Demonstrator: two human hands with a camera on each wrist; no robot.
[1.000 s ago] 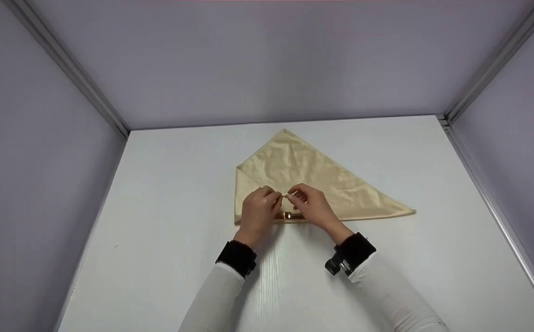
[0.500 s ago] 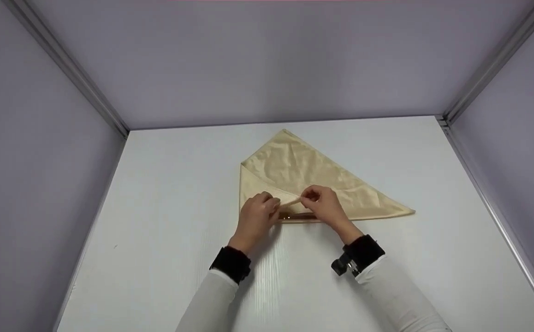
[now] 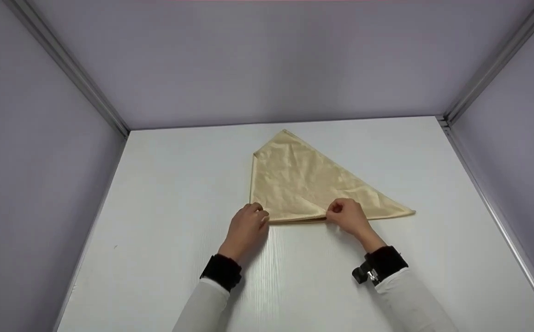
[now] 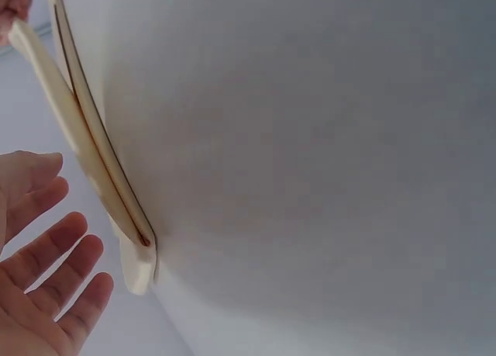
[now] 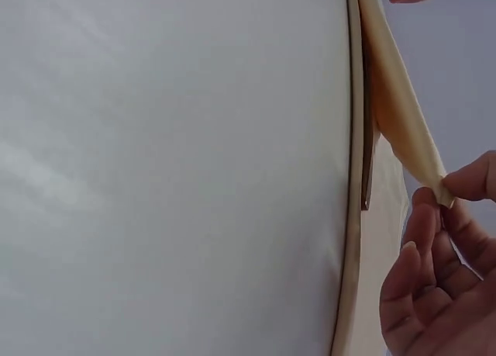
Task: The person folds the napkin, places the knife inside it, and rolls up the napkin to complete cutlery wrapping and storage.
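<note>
**Napkin fold in progress: left corner carried across the near edge, right point not yet folded.**
The gold cloth napkin lies flat on the white tabletop, already halved into a triangle whose apex points away from the person. The right hand has its grip pinched on the tip of the folded-over left corner, low at the middle of the near edge; the right wrist view shows thumb and forefinger closed on that tip. The left hand is released, fingers relaxed, just beside the new left fold. As judged from the layout, the first flap is nearly laid but not yet pressed flat; the long right point remains unfolded.
</note>
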